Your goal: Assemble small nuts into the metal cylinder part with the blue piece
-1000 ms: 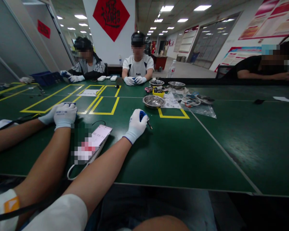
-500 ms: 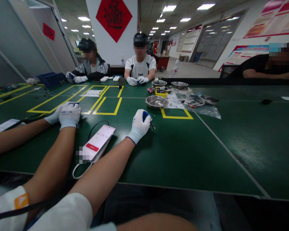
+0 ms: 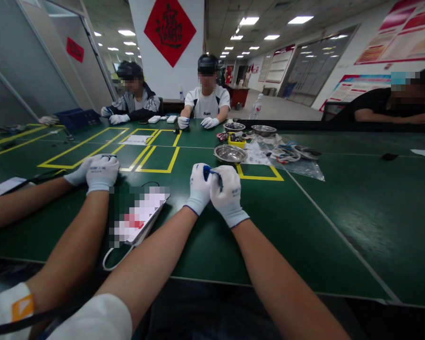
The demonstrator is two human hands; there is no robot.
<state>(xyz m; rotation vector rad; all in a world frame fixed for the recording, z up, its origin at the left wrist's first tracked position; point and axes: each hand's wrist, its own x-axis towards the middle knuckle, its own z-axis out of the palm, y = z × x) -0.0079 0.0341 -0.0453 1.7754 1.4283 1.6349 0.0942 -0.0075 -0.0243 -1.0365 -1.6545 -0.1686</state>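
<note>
My left hand (image 3: 200, 186), in a white glove with blue on the fingers, is closed at the middle of the green table (image 3: 290, 231). Pressed against it is my right hand (image 3: 227, 191), gloved the same way, its fingers also closed. Whatever lies between the fingers is hidden by the gloves. Left of my left forearm rests a phone (image 3: 147, 210) with a white cable. Just beyond my hands stands a shiny metal bowl (image 3: 230, 153), close to a taped yellow rectangle (image 3: 262, 178).
Beside my left arm are a neighbour's gloved hands (image 3: 102, 172). Further back are two metal bowls, a yellow container (image 3: 236, 140), plastic bags with cables (image 3: 293, 156) and a water bottle (image 3: 257, 106). Across the table, a person in a white shirt (image 3: 207, 101) sits beside another person.
My right hand has come into view and met my left hand. The dark, thin item that stuck out of my left hand no longer shows. Across the table, the person's hands have moved apart.
</note>
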